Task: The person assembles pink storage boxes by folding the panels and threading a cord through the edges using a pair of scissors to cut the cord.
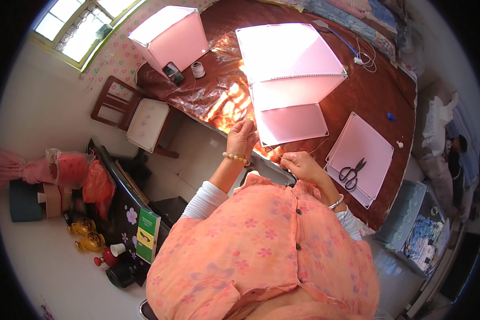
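My left hand (241, 139) is at the table's near edge, thumb and fingertips pinched together by a thin thread that is hard to make out. Lower and to the right, my right hand (302, 166) is curled with its fingertips closed on a thin pale thread (321, 146). Just beyond both hands lies a pink panel structure (296, 90) with white edging; one panel stands tilted and others lie flat. Right of my right hand is a stack of pink panels (362, 150), with black-handled scissors (353, 175) on top.
A pink box (176, 40) stands at the far left of the brown-covered table (376, 94). By it are a phone (173, 73) and a white thread spool (198, 70). A wooden chair (118, 104) bears pale panels (148, 122). A white cable (362, 60) lies far right.
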{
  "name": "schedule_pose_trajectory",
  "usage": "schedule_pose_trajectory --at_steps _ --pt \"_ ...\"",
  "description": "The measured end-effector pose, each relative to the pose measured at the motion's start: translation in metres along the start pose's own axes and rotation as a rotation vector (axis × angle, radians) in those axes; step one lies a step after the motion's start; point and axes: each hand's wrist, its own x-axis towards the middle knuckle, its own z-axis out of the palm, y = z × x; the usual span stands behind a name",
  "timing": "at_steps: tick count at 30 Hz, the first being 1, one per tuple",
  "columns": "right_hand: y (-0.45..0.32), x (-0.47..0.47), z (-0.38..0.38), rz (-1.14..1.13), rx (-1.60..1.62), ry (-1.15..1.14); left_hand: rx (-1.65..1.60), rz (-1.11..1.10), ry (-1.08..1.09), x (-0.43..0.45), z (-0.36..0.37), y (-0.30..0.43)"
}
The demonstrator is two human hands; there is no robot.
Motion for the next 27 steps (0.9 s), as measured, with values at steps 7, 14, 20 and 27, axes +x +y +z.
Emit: schedule_pose_trajectory --at_steps 7,14,20,27 --pt "-0.017 -0.012 -0.021 -0.078 0.173 0.034 1.347 0.585 -0.305 0.001 -0.012 0.002" --pt "0.000 -0.018 -0.042 0.023 0.444 0.216 1.468 0.639 -0.626 -0.017 0.001 0.002" --pt "0.021 -0.023 -0.047 0.016 0.562 0.277 0.774 0.141 -0.282 -0.022 0.007 -0.004" --pt "0.033 -0.021 -0.046 0.047 0.494 0.288 0.596 -0.125 -0.249 -0.027 0.020 0.004"
